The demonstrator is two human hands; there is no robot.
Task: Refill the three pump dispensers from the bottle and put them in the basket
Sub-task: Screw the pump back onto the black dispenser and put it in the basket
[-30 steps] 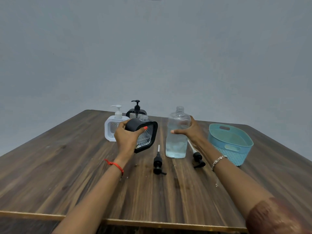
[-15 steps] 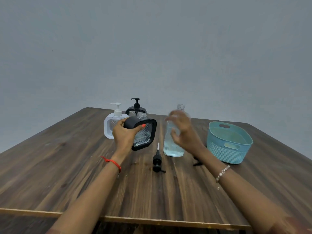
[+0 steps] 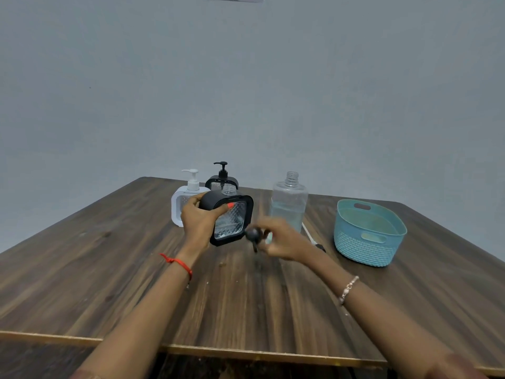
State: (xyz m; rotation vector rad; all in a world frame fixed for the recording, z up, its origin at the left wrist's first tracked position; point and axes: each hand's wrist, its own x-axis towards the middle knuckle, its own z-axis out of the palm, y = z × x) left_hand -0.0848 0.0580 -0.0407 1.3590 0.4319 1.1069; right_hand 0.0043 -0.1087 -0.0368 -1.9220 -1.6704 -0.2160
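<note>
My left hand [image 3: 199,222] grips a black-framed dispenser [image 3: 232,222] with a clear patterned body, tilted, its neck open with no pump on it. My right hand [image 3: 281,239], blurred by motion, pinches a black pump head [image 3: 252,235] just right of that dispenser, above the table. The clear refill bottle [image 3: 289,206], uncapped and partly filled with pale liquid, stands behind my right hand. A white dispenser [image 3: 179,212] and a second black dispenser [image 3: 222,181], both with pumps on, stand at the back left. The teal basket [image 3: 366,244] sits at the right, nothing inside it.
A second loose pump with a white tube [image 3: 310,235] lies on the wooden table [image 3: 109,269] between the bottle and the basket, partly hidden by my right hand. A grey wall rises behind the table. The table's front edge runs close to me.
My right hand has let go of the refill bottle, come down and picked up the black pump that lay in front of it. My left hand still holds the tilted dispenser.
</note>
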